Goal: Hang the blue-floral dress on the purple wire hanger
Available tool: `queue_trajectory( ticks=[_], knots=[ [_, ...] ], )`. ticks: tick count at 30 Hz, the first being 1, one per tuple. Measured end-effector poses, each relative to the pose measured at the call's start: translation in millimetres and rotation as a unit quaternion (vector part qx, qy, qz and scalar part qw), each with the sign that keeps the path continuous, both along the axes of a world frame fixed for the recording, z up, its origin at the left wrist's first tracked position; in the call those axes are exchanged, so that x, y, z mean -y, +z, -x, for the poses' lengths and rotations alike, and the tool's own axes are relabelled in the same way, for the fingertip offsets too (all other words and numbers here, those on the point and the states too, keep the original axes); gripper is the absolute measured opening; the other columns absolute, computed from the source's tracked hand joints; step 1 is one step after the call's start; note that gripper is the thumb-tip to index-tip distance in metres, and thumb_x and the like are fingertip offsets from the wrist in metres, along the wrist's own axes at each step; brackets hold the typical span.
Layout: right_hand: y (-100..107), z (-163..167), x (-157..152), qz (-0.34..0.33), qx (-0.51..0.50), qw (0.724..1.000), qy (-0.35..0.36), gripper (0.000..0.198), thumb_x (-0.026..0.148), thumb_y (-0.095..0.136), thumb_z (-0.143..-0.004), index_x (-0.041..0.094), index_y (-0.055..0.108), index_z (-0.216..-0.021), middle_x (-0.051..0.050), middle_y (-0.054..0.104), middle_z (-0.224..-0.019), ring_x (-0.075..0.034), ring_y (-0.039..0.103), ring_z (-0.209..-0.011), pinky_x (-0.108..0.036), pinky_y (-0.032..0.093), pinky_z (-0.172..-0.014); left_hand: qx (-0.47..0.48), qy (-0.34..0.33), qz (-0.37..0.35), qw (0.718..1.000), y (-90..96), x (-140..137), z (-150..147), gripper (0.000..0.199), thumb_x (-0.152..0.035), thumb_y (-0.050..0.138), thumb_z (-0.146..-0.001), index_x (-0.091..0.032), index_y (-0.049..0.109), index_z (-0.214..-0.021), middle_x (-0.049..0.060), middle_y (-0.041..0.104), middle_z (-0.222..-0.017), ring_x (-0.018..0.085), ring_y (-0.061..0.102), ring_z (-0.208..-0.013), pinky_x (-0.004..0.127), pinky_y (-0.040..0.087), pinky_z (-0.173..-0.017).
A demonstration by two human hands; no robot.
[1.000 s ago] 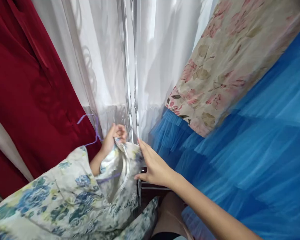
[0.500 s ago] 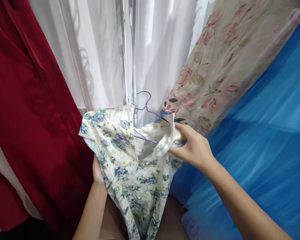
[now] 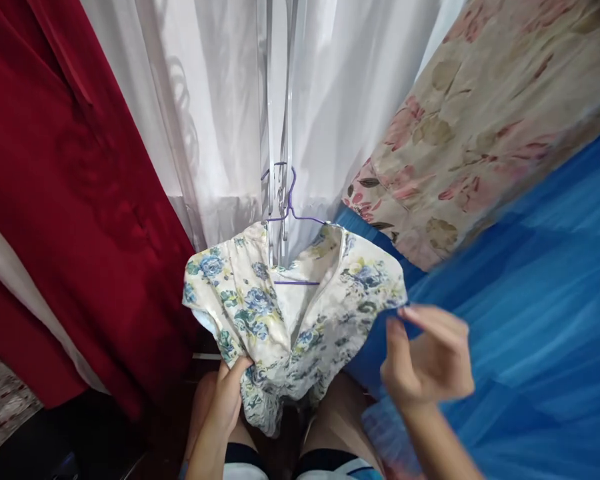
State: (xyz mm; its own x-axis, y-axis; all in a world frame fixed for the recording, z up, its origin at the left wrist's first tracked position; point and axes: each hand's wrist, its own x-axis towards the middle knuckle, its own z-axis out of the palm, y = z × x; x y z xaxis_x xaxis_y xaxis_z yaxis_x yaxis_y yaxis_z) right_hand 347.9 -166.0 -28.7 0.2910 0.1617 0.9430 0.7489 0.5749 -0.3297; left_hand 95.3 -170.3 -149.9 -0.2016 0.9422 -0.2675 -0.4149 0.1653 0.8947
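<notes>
A white short-sleeved blouse (image 3: 260, 320) with blue and green flowers hangs on a purple hanger (image 3: 291, 208), its V-neck facing me. The hanger's shoulders are inside the blouse, and its lower bar shows through the neck opening. My left hand (image 3: 229, 393) is closed on the blouse's left side, below the sleeve, with the thumb on the front of the fabric. At the edge of the right sleeve, my right hand (image 3: 427, 360) has thumb and forefinger pinched together at the hem. The blouse's lower part is bunched above my lap.
White straps (image 3: 290, 87) hang down behind the hanger, in front of a white curtain (image 3: 220, 100). Red cloth (image 3: 105, 233) hangs on the left. Beige flowered cloth (image 3: 440, 133) and blue sheer fabric (image 3: 540, 300) fill the right. A dark rounded object (image 3: 75, 440) stands at lower left.
My right hand has moved from inside the neckline out to the sleeve edge. The right shoulder now lies spread over the hanger. My left hand's thumb has come to the blouse's front.
</notes>
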Motion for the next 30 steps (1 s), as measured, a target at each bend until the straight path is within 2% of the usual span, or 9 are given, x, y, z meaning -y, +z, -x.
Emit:
queue_trajectory(
  ticks=[2,4,7,13,17,22,25,28,30],
  knots=[
    [-37.8,28.4,13.4,0.1,-0.155,0.979,0.09,0.012,0.029,0.053,-0.093,0.027,0.062,-0.101,-0.008,0.057,-0.083,-0.029,0.059,-0.077,-0.045,0.047,-0.07,0.005,-0.002,-0.007,1.0,-2.3,1.7,-10.3,0.046,-0.03,0.075,-0.07,-0.025,0.068,-0.115,0.007,0.073,-0.115,0.028,0.06,-0.125,0.041,0.045,-0.109],
    [-68.1,54.7,18.1,0.346,-0.144,0.898,0.229,0.019,0.037,0.046,-0.098,0.026,0.058,-0.088,-0.005,0.056,-0.075,-0.025,0.056,-0.069,-0.038,0.045,-0.064,0.0,-0.014,-0.025,1.0,-0.2,3.0,-18.2,0.048,-0.03,0.075,-0.07,-0.025,0.068,-0.117,0.006,0.072,-0.118,0.028,0.056,-0.13,0.04,0.043,-0.111],
    [-93.1,80.2,10.1,0.509,-0.101,0.786,0.336,0.03,0.049,0.044,-0.099,0.025,0.05,-0.082,-0.001,0.054,-0.071,-0.022,0.053,-0.068,-0.034,0.043,-0.066,-0.003,-0.01,-0.04,0.999,7.4,5.3,-22.3,0.048,-0.029,0.074,-0.071,-0.025,0.067,-0.118,0.006,0.071,-0.12,0.027,0.054,-0.132,0.039,0.041,-0.112],
    [-98.7,86.4,-4.3,0.51,-0.136,0.74,0.418,0.043,0.056,0.049,-0.095,0.022,0.05,-0.07,0.003,0.043,-0.059,-0.016,0.039,-0.056,-0.028,0.03,-0.055,-0.051,0.042,-0.077,0.995,9.9,11.6,-6.1,0.055,-0.033,0.072,-0.075,-0.028,0.057,-0.128,0.006,0.068,-0.124,0.03,0.059,-0.125,0.041,0.048,-0.104],
    [-94.2,83.9,4.1,0.53,-0.197,0.696,0.444,0.043,0.058,0.058,-0.089,0.022,0.058,-0.066,0.004,0.043,-0.047,-0.014,0.035,-0.046,-0.027,0.026,-0.05,-0.283,0.238,-0.223,0.902,-5.1,16.3,-10.2,0.062,-0.036,0.073,-0.078,-0.033,0.04,-0.13,0.009,0.045,-0.146,0.028,0.045,-0.137,0.041,0.037,-0.115],
    [-83.4,84.6,13.5,0.553,-0.179,0.665,0.469,0.035,0.048,0.065,-0.086,0.02,0.064,-0.065,0.004,0.047,-0.042,-0.012,0.037,-0.04,-0.026,0.025,-0.047,-0.308,-0.054,-0.249,0.917,-11.2,12.5,-41.0,0.025,-0.034,0.054,-0.093,-0.029,0.049,-0.117,0.009,0.063,-0.107,0.024,0.064,-0.101,0.037,0.051,-0.091],
    [-63.7,76.2,0.6,0.553,-0.189,0.655,0.479,0.03,0.042,0.066,-0.084,0.018,0.067,-0.067,0.006,0.042,-0.041,-0.009,0.029,-0.039,-0.025,0.021,-0.045,-0.345,-0.09,-0.253,0.899,-9.5,7.6,-48.6,0.008,-0.029,0.051,-0.093,-0.026,0.053,-0.085,0.004,0.059,-0.076,0.021,0.06,-0.074,0.033,0.049,-0.072],
    [-17.6,57.7,-33.9,0.513,-0.256,0.648,0.501,0.024,0.039,0.066,-0.08,0.017,0.067,-0.07,0.009,0.033,-0.041,-0.008,0.021,-0.039,-0.024,0.016,-0.043,-0.406,-0.132,-0.258,0.867,-13.7,8.7,-45.6,0.016,-0.018,0.058,-0.081,-0.025,0.05,-0.069,0.0,0.051,-0.061,0.017,0.051,-0.059,0.03,0.042,-0.062],
    [25.8,44.6,-62.0,0.46,-0.279,0.674,0.505,0.02,0.037,0.067,-0.076,0.018,0.063,-0.069,0.011,0.027,-0.042,-0.007,0.017,-0.04,-0.023,0.013,-0.042,-0.399,-0.193,-0.239,0.864,-16.7,10.7,-41.3,0.014,-0.014,0.059,-0.077,-0.025,0.054,-0.072,-0.003,0.047,-0.056,0.016,0.047,-0.052,0.029,0.038,-0.058]
  ],
)
